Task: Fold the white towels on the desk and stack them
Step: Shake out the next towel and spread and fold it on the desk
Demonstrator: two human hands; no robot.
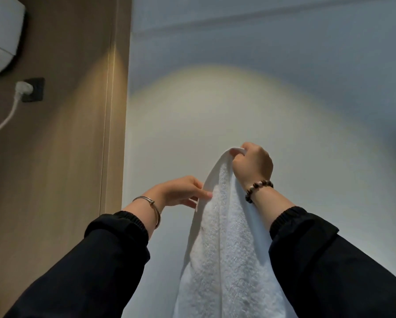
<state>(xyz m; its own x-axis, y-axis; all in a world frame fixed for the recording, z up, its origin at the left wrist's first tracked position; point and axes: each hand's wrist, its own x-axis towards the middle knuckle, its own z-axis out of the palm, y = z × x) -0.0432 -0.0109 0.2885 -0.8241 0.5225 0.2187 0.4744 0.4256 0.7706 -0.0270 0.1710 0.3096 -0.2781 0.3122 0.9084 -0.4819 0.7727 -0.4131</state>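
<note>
A white terry towel (226, 244) hangs lengthwise in front of me, held up high against the wall. My right hand (253, 165) grips its top corner, fingers curled round the hem. Lower and to the left, my left hand (181, 191) pinches the towel's left edge between thumb and fingers. The towel's lower part runs out of the bottom of the view. The desk and any other towels are out of sight.
A pale wall (261, 88) fills the view ahead. To the left is a wooden panel (77, 111) with a dark socket and white plug (30, 90), and a white appliance (2, 31) at the top left corner.
</note>
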